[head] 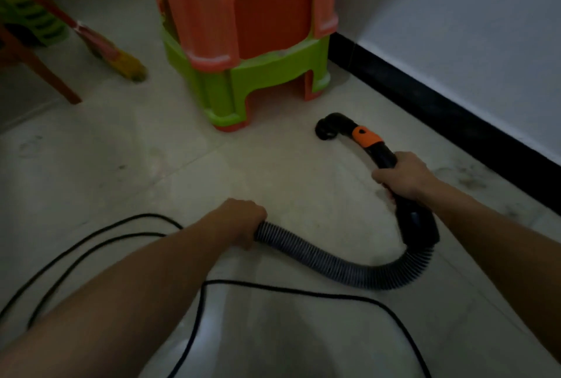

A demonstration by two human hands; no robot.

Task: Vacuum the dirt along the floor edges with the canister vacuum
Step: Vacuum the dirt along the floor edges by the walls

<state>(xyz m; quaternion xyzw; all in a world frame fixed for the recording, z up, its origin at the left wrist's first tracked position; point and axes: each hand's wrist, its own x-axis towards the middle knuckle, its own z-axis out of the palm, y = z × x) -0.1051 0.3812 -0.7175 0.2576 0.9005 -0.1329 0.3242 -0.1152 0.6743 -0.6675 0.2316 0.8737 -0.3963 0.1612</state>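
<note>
My right hand (400, 175) grips the black vacuum handle (417, 219), whose tube carries an orange collar (365, 136) and ends in a round black nozzle (326, 128) resting on the pale floor tiles. My left hand (243, 221) grips the grey ribbed hose (334, 271), which curves from it round to the handle. Dark dirt smudges (467, 178) lie on the floor beside the black baseboard (440, 110) on the right. The canister itself is out of view.
Stacked orange and green plastic stools (243, 43) stand just beyond the nozzle near the corner. A broom (121, 58) leans at the left, beside a green stool (24, 7) and a brown chair leg (45, 74). A black power cord (288, 289) loops across the floor near me.
</note>
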